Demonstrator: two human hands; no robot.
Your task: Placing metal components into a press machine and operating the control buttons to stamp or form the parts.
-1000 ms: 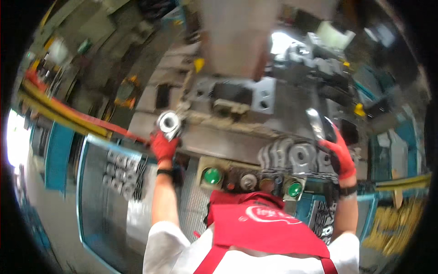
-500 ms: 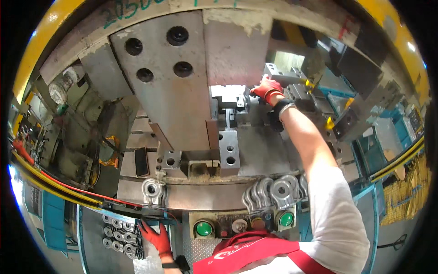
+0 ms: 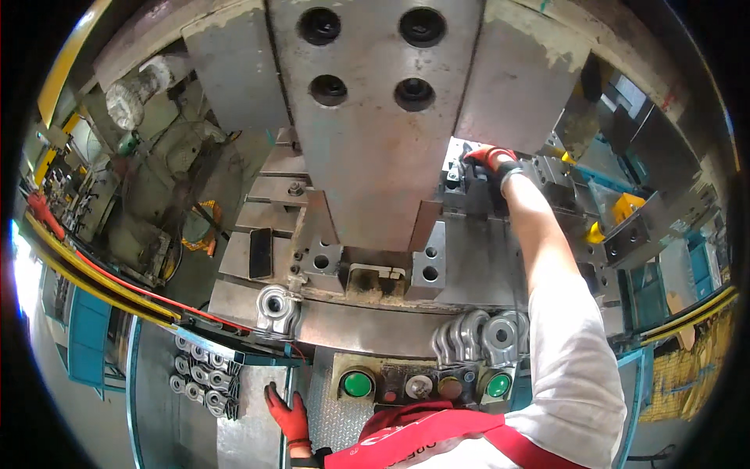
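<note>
My left hand [image 3: 289, 416], in a red glove with dark fingertips, hovers at or just above a bare grey metal sheet [image 3: 248, 426]. Its fingers are apart and nothing is in them. Beside it lie rows of ring-ended metal parts [image 3: 205, 378]. Deep inside the press, my right hand [image 3: 492, 157], gloved alike, reaches to a dark tooling block [image 3: 466, 191] under the large steel ram [image 3: 373, 148]. The fingertips there blend into the dark tooling, so any grip is hidden.
On the press's front ledge stand one small stack of ring-ended parts [image 3: 276, 309] and a longer row [image 3: 476, 338]. A control box with green buttons [image 3: 358, 383] sits before me. A dark phone [image 3: 261, 253] lies left of the die; yellow-black rails [image 3: 101, 273] curve along the left.
My view has swung, so the press appears further right. My left hand has drawn away from the rows of metal parts. My right hand stays in at the tooling.
</note>
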